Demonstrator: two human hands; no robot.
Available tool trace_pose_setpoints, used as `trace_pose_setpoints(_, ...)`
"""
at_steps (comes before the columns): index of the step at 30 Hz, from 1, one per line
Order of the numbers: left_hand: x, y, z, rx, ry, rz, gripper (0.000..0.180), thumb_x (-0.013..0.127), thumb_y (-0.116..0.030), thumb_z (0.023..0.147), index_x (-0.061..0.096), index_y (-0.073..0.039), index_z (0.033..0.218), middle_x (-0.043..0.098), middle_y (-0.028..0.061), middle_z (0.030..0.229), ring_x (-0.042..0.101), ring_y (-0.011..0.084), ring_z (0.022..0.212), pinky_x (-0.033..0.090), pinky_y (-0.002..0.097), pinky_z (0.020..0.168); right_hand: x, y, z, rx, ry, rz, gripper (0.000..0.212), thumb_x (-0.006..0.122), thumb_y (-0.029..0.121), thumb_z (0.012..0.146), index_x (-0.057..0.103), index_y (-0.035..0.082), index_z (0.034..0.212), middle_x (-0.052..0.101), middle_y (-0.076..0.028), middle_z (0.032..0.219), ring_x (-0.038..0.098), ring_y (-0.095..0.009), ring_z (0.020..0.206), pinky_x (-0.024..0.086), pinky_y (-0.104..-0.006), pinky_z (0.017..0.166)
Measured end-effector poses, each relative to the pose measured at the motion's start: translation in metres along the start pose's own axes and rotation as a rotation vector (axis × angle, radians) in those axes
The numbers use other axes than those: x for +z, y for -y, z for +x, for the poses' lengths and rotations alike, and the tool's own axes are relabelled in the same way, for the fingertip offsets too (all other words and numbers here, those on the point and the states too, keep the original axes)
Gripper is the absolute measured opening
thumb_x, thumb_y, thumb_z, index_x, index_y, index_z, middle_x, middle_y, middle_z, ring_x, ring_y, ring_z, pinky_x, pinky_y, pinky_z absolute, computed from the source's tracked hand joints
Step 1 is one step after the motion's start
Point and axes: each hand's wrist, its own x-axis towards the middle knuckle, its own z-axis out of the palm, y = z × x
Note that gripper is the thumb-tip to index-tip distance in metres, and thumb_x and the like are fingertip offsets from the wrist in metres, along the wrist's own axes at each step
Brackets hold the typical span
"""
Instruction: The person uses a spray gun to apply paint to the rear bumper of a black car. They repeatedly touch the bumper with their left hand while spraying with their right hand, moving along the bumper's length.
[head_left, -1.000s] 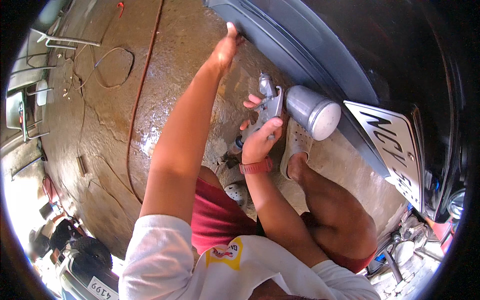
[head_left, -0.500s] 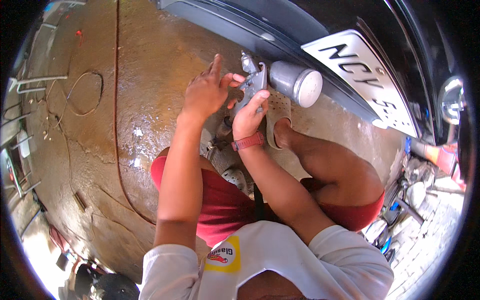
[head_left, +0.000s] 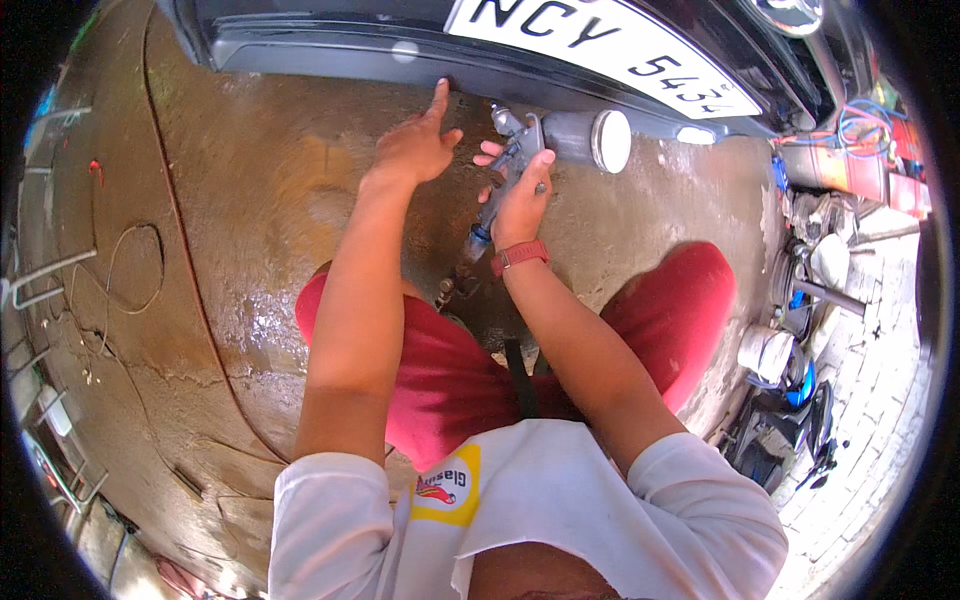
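Observation:
My right hand (head_left: 524, 206) grips a metal spray gun (head_left: 516, 152) by its handle. The gun's grey cup (head_left: 572, 138) with a white end sticks out to the right, near the car. Its nozzle end points up and to the left, and a blue fitting (head_left: 478, 238) sits at the bottom of the handle. My left hand (head_left: 412, 150) holds nothing. Its index finger is stretched toward the lower edge of the dark car bumper (head_left: 325, 62); whether the tip touches it I cannot tell. The thumb stands apart, and the other fingers are partly hidden.
A white licence plate (head_left: 600, 45) is fixed on the car above the gun. A reddish hose (head_left: 190, 250) runs along the wet concrete floor (head_left: 260, 190) at left, beside a looped thin cable (head_left: 155, 285). Buckets, tools and black parts (head_left: 790, 425) clutter the right side.
My left hand has moved off the spray gun, its index finger now extended toward the bumper. The view has shifted, and my legs and the footwear seen before have changed position.

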Motion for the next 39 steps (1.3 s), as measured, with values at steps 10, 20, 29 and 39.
trace_pose_setpoints(10,0.002,0.006,-0.008,0.05,-0.015,0.009,0.084,0.051,-0.058,0.11,0.0,-0.039,0.175,0.051,0.0239,0.163,0.048,0.0484,0.15,0.039,0.0569,0.126,-0.1,0.005,0.054,0.0,-0.175,0.045,0.083,0.026,0.078,0.109,0.052,0.01,0.149,0.078,-0.019,0.115,0.077,-0.026,0.093,0.051,-0.0328,0.052)
trace_pose_setpoints(20,-0.008,-0.029,-0.022,-0.08,0.04,0.132,0.081,0.05,-0.058,0.111,0.009,-0.033,0.176,0.047,0.0171,0.168,0.044,0.0391,0.155,0.039,0.053,0.127,-0.183,0.042,0.12,-0.059,-0.374,0.106,0.088,0.03,0.086,0.103,0.059,0.011,0.14,0.079,-0.012,0.109,0.076,-0.023,0.09,0.048,-0.0349,0.055)
trace_pose_setpoints(29,0.005,-0.06,-0.031,-0.026,-0.002,0.22,0.079,0.052,-0.055,0.11,0.017,-0.029,0.176,0.049,0.0244,0.165,0.048,0.0427,0.152,0.04,0.0535,0.125,-0.177,0.06,0.131,0.063,-0.199,0.148,0.086,0.022,0.081,0.107,0.06,0.01,0.135,0.08,-0.014,0.109,0.075,-0.023,0.09,0.049,-0.0368,0.059)
trace_pose_setpoints(39,0.016,-0.053,-0.04,-0.034,0.049,0.246,0.083,0.056,-0.055,0.109,0.014,-0.031,0.176,0.053,0.0298,0.159,0.051,0.049,0.146,0.042,0.0553,0.123,-0.144,0.054,0.114,0.164,-0.044,0.233,0.087,0.022,0.081,0.107,0.06,0.008,0.135,0.079,-0.016,0.115,0.075,-0.025,0.096,0.048,-0.0359,0.061)
